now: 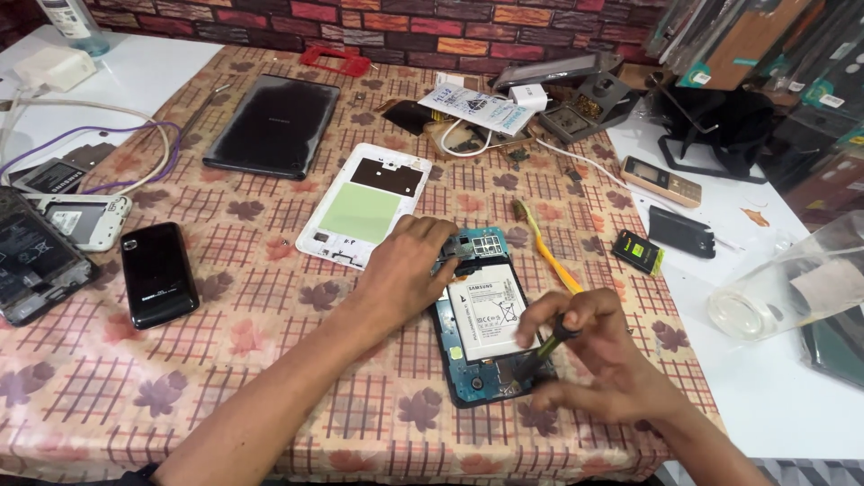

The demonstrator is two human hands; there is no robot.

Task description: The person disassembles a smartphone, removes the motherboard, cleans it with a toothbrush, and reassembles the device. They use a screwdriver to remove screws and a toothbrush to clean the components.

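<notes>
1. The opened phone (481, 315) lies flat on the worktop (270, 360), back cover off, white battery and blue board bare, right under both hands.
2. The left hand (405, 270) presses down on the phone's top left corner, fingers curled over the edge, pinning it.
3. The right hand (598, 360) pinches a thin tool (540, 351), fingers closed round the handle, tip down at the phone's lower board.
4. Handling call: the phone looks light and stiff, yet the bare board and battery seem fragile. Best held by the frame edges, not the board.
5. The tool looks slim and rigid, easy to slip, so a tight fingertip pinch near the tip suits it.
6. Count: one opened phone in hand; one white back shell (364, 205) just beyond it; one dark tablet (270, 124) further back.
7. At left, one black phone (158, 274), one white phone (81, 220), and one more stripped phone (36, 256) at the edge.
8. One yellow toothbrush (549, 256) lies just right of the opened phone; one clear jar (792, 279) lies on its side far right.
</notes>
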